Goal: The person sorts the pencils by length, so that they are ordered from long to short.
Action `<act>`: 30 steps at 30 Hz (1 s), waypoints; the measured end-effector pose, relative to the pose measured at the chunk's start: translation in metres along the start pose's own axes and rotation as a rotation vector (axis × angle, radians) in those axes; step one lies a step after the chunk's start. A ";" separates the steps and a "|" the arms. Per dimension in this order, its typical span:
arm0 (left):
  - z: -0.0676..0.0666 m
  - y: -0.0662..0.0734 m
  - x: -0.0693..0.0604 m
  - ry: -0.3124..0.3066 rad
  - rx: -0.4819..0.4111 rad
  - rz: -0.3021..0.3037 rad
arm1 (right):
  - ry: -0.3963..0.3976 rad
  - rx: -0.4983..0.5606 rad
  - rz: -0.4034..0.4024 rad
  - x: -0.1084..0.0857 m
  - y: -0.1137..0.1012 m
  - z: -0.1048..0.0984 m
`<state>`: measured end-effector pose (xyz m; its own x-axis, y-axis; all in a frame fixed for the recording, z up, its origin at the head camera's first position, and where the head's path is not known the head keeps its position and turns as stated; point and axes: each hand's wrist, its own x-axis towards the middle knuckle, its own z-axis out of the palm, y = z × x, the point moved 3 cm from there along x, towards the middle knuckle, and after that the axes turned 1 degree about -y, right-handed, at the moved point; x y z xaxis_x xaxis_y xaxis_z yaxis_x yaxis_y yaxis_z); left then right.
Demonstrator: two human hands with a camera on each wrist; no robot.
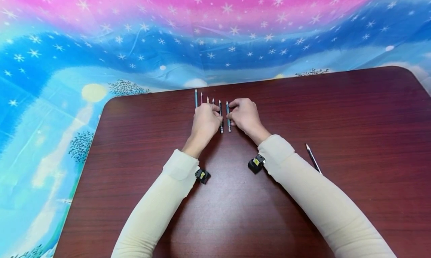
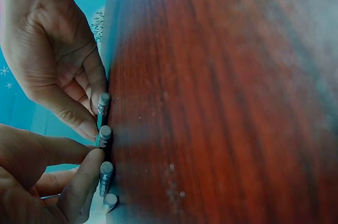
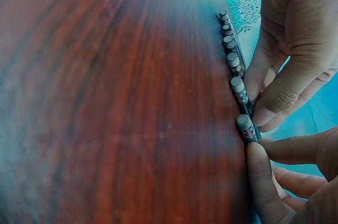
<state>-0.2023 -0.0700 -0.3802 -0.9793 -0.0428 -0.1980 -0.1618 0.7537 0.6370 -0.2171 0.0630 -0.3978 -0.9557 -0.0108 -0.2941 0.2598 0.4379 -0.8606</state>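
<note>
The work surface is a dark red-brown wood-grain table (image 1: 134,198) with rounded far corners and a soft light patch near its middle. Behind it and along its left side hangs a printed cloth (image 1: 215,33), pink above and blue below, showing white snowflakes, small trees and a yellow disc. A row of six pencils (image 3: 234,62) lies near the table's far edge, points directed away from the person; the leftmost point reaches farthest. The left hand (image 1: 207,119) pinches the fifth pencil (image 1: 221,128) from the left, grip narrow. The right hand (image 1: 245,115) pinches the sixth pencil (image 1: 229,126), grip likewise narrow. A small gap separates these two pencils. A further pencil (image 1: 313,157) lies at an angle on the bare wood beside the right sleeve (image 1: 303,187), well apart from the row. A black wrist camera (image 1: 203,175) is mounted at the left cuff, and another at the right.
</note>
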 end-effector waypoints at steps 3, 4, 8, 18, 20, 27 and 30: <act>0.000 0.001 0.000 0.001 0.003 0.005 | -0.001 0.021 0.005 0.000 0.000 0.000; 0.000 0.001 0.000 0.000 0.003 0.006 | -0.001 0.027 0.006 0.000 0.000 0.000; 0.000 0.000 0.000 -0.002 0.000 0.006 | -0.002 0.042 0.006 0.000 0.001 -0.001; 0.000 0.001 -0.001 -0.008 -0.012 0.007 | -0.006 0.074 0.003 -0.002 0.000 -0.002; 0.000 0.001 -0.002 -0.009 -0.009 0.006 | -0.010 0.088 0.006 -0.002 0.000 -0.001; 0.000 0.000 -0.001 -0.005 -0.003 0.009 | -0.017 0.115 0.014 -0.002 0.000 -0.001; 0.000 0.000 -0.001 -0.004 0.001 0.012 | -0.017 0.108 0.012 -0.002 0.000 -0.001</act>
<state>-0.2011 -0.0697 -0.3797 -0.9807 -0.0309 -0.1929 -0.1494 0.7547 0.6388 -0.2156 0.0642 -0.3972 -0.9502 -0.0224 -0.3108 0.2853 0.3389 -0.8965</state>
